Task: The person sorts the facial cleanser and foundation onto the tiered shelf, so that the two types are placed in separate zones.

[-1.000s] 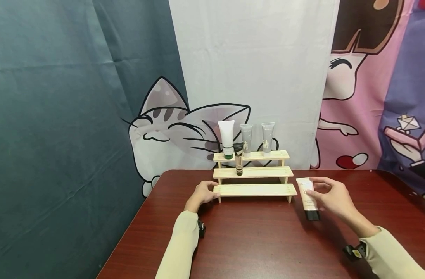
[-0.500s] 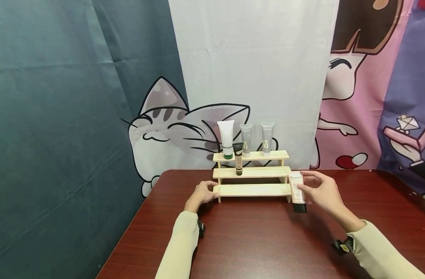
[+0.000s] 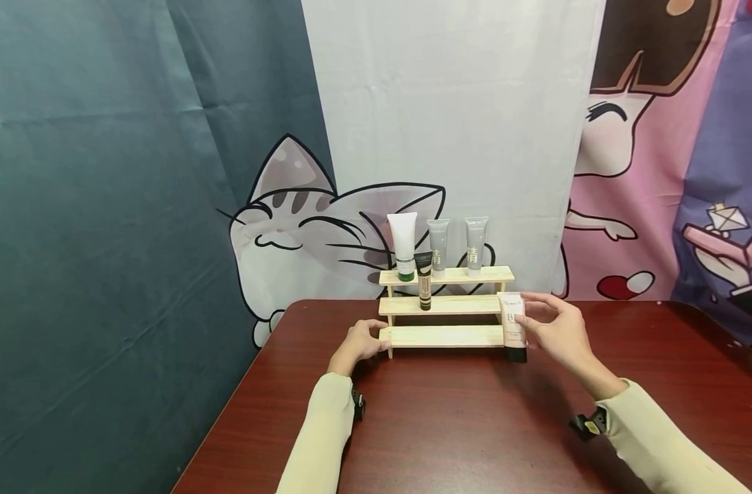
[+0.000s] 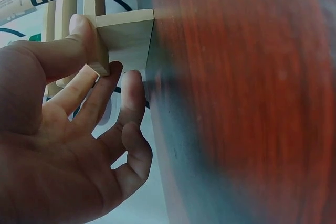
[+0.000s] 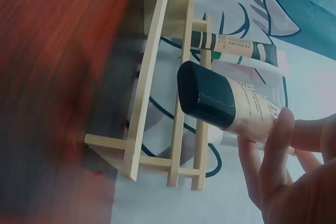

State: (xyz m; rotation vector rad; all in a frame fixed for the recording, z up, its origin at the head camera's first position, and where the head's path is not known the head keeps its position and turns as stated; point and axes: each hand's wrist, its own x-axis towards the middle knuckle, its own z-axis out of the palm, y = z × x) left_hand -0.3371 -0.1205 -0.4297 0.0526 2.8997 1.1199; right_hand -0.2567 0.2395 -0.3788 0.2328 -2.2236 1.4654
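Note:
My right hand [image 3: 555, 329] pinches a pale tube of BB cream [image 3: 513, 322] with a black cap, cap down, in front of the right end of the three-tier wooden display rack [image 3: 450, 336]. In the right wrist view the black cap [image 5: 206, 94] points at the rack's tiers. At the rack's other end my left hand [image 3: 361, 341] grips the lowest tier. The left wrist view shows the thumb [image 4: 79, 27] on top of that board and fingertips at its underside.
A white tube [image 3: 403, 240] with a green cap and two grey tubes [image 3: 438, 243] stand on the top tier. One slim black-and-beige tube [image 3: 425, 285] is on the middle tier. The rack stands on a reddish-brown table [image 3: 438, 418], before a printed cloth backdrop [image 3: 462, 103].
The right hand has carried the BB cream tube leftward and slightly up, from beside the rack to in front of its right end. The left hand stays at the lowest tier.

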